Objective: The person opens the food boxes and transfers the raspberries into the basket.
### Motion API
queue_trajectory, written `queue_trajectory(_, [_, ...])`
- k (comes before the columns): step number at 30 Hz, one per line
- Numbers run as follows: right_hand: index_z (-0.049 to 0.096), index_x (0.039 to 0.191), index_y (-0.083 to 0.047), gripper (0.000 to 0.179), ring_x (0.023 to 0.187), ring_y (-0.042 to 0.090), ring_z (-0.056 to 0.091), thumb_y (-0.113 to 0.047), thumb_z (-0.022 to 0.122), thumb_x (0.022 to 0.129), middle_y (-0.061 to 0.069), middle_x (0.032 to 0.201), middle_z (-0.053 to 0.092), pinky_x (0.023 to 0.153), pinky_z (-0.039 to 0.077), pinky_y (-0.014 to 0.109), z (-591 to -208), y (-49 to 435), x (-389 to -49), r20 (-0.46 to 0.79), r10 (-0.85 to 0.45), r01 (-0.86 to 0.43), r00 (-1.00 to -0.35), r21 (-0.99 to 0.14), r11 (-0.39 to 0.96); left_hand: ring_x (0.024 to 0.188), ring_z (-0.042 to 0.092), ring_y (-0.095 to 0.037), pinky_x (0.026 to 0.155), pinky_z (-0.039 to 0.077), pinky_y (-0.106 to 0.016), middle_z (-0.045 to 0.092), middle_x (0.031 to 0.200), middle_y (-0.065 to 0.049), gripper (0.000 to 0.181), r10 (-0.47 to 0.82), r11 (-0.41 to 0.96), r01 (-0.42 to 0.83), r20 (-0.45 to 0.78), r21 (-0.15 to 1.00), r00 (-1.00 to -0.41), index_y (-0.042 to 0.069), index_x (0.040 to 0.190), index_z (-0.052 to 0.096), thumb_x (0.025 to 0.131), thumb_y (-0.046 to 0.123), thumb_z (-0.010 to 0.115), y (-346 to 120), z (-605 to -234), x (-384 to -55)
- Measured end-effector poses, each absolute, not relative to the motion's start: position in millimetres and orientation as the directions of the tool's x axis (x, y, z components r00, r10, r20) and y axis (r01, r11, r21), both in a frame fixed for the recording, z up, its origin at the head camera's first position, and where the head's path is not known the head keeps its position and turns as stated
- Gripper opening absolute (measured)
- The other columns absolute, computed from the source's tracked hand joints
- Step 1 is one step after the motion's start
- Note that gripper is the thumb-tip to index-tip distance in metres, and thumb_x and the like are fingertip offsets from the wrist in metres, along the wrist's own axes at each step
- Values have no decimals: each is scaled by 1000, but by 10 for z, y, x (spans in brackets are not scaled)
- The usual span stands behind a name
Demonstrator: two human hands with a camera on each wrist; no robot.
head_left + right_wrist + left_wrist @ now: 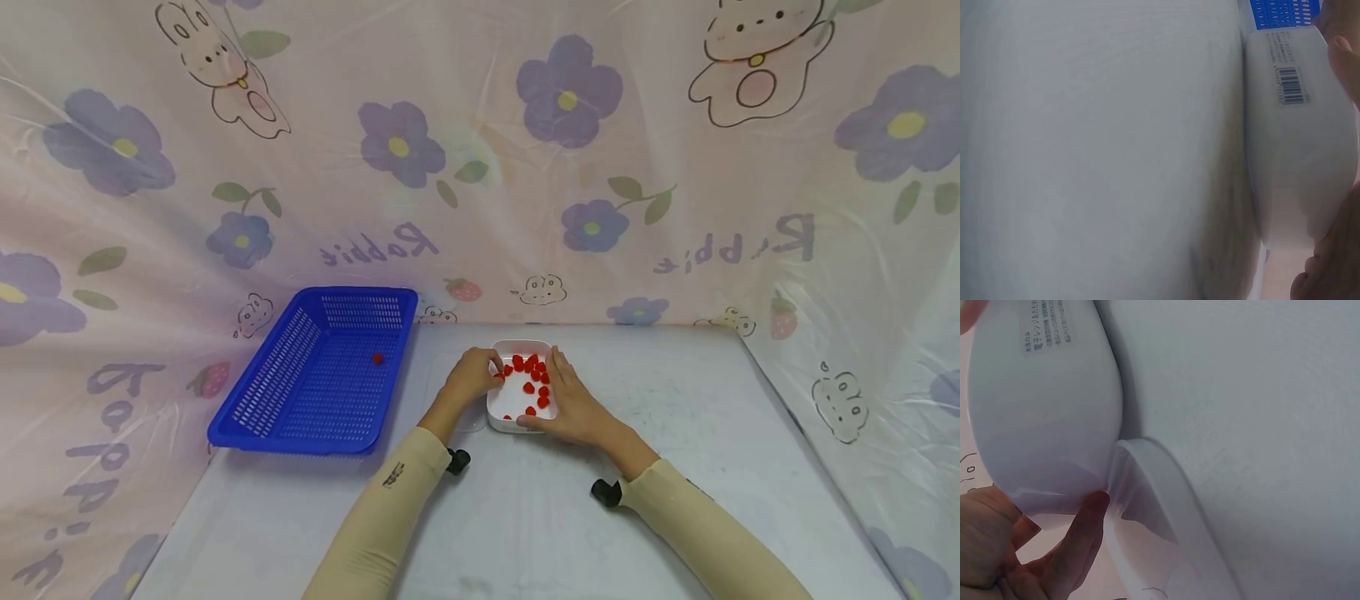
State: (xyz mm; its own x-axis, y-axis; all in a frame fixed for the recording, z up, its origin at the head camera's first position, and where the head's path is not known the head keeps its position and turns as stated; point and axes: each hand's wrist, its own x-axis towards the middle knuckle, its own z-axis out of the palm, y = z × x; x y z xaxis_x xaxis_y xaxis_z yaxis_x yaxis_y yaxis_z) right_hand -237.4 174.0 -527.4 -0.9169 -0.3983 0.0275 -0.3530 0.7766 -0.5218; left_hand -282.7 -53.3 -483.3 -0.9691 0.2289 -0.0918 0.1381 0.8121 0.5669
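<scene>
Hands (579, 411) at smooth box (515, 400), rounded red pieces (528, 387)

Floral rabbit-print curtain (480, 192), pale tabletop (675, 392)

The person is wearing snug beige sleeves, creased in places — a left sleeve (378, 525) and a right sleeve (708, 533), both ending at the wrists. A dark, unreadable print (393, 475) is marking the left one. Small black wrist cameras (458, 461) (606, 492) are jutting from the cuffs — rounded, stubby shapes. The fingers (563, 375) are showing bare.
</scene>
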Motion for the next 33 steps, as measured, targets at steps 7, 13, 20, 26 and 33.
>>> queue_trajectory(7, [-1,171,-3,138,167,35,1,-82,71,83,13,181,-6,129,21,60,-5264,1739,-2370,33,-396,-354,-918,-517,779,108,62,-29,103,57,-46,67,130,-17,14,214,820,127,-92,557,-972,9,110,77,96,9,81,-520,-4868,-2852])
queue_trajectory(13, [-1,171,-3,138,167,34,1,-81,71,83,14,181,-6,129,20,60,-5273,1739,-2374,35,-395,-355,-918,-517,779,105,63,-28,100,59,-46,68,125,-15,13,201,820,111,-101,562,-974,11,109,77,96,12,82,-518,-4886,-2863])
queue_trajectory(20, [0,171,-2,138,167,34,1,-80,72,84,14,181,-6,130,19,59,-5280,1742,-2376,46,-398,-363,-916,-518,775,102,62,-27,94,59,-45,67,117,-13,14,197,784,93,-105,614,-975,13,111,76,98,17,80,-554,-4889,-2840])
queue_trajectory(26, [0,171,-1,138,166,36,2,-80,72,83,16,180,-5,129,19,61,-5274,1737,-2371,48,-400,-365,-915,-519,773,108,62,-30,97,59,-47,66,126,-16,19,183,752,68,-108,656,-977,13,118,74,101,20,78,-584,-4908,-2821])
queue_trajectory(33, [-1,171,-4,139,167,35,0,-83,70,82,12,181,-8,129,21,61,-5284,1725,-2387,17,-387,-340,-922,-515,787,114,62,-30,98,58,-46,61,133,-15,16,161,687,73,-54,723,-985,17,119,72,103,20,75,-616,-4944,-2822])
